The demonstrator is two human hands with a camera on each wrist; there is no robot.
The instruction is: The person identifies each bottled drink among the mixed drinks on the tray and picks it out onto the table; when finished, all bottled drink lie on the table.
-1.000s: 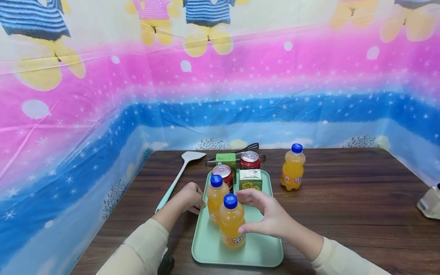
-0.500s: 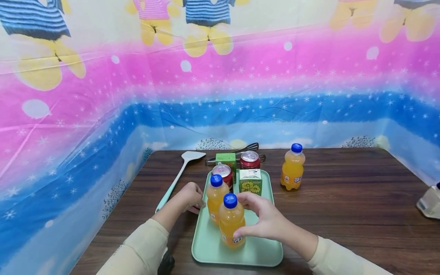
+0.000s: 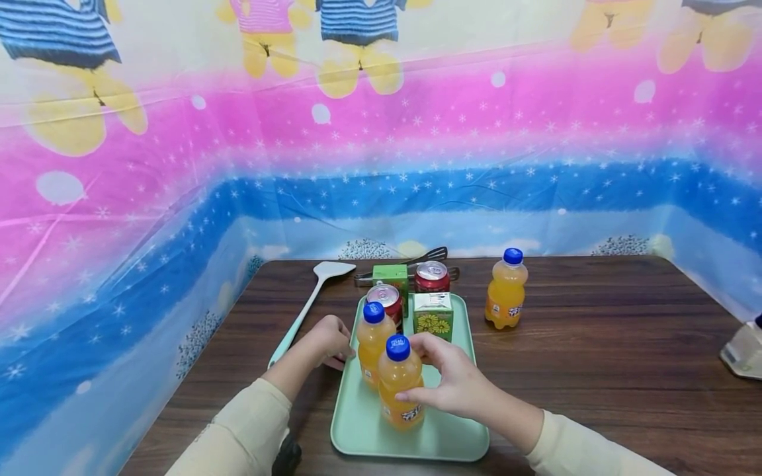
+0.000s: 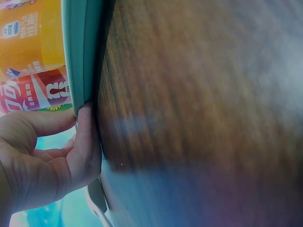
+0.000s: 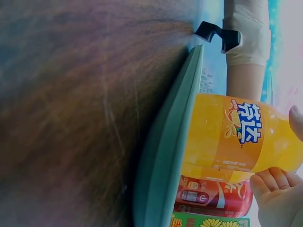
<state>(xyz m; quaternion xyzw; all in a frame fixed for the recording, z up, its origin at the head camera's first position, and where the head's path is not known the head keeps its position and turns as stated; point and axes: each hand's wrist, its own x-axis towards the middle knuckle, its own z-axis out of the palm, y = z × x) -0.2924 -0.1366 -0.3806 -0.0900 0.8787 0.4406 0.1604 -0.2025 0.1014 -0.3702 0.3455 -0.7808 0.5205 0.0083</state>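
My left hand (image 3: 330, 340) pinches the left rim of the mint green tray (image 3: 443, 444); the left wrist view shows thumb and fingers at the tray's edge (image 4: 85, 61). With its thumb across the front and fingers behind, my right hand (image 3: 455, 385) holds an orange soda bottle (image 3: 400, 382), blue-capped and upright on the tray. A second orange soda bottle (image 3: 370, 344) stands just behind it. Farther back on the tray are a red soda can (image 3: 387, 297) and a green drink carton (image 3: 433, 320) with yellow flowers.
Behind these stand another red can (image 3: 432, 277) and a green carton (image 3: 393, 274). A third orange soda bottle (image 3: 506, 297) stands on the table to the right. Left of the tray lies a pale spatula (image 3: 315, 294); a black slotted turner (image 3: 439, 254) lies at the back.
My right hand has moved slightly left and closed in around the front bottle, its thumb now farther across it. The left hand, the tray and the other drinks stay put.
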